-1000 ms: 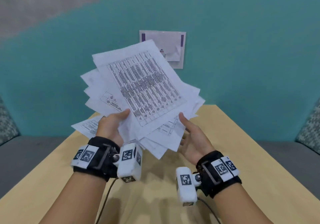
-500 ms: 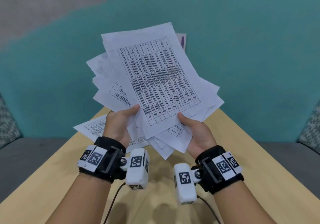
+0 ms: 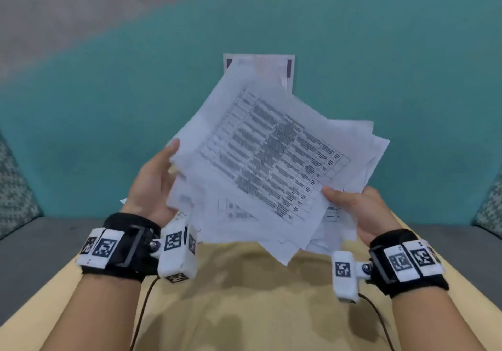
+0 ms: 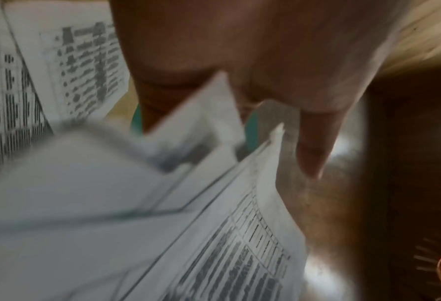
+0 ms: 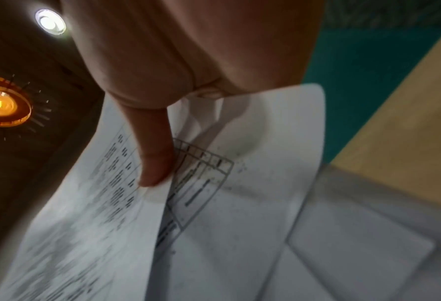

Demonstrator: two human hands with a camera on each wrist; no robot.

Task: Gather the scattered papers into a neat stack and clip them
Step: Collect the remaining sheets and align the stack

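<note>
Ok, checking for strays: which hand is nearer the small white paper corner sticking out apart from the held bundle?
Left. The left hand is right beside the small white paper corner; the right hand grips the fanned white printed papers on their far side.

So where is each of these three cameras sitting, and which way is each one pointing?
Head: worn on the head, looking forward and down at the papers over the table; both forearms, wrist straps, left hand and right hand show.
Left wrist: on the left wrist, looking along the hand at the papers' edges; palm and a finger show.
Right wrist: on the right wrist, looking along the hand at the papers; the thumb lies on the top sheet.
Shared: all three see the papers; both wrist views catch the ceiling lamp.
</note>
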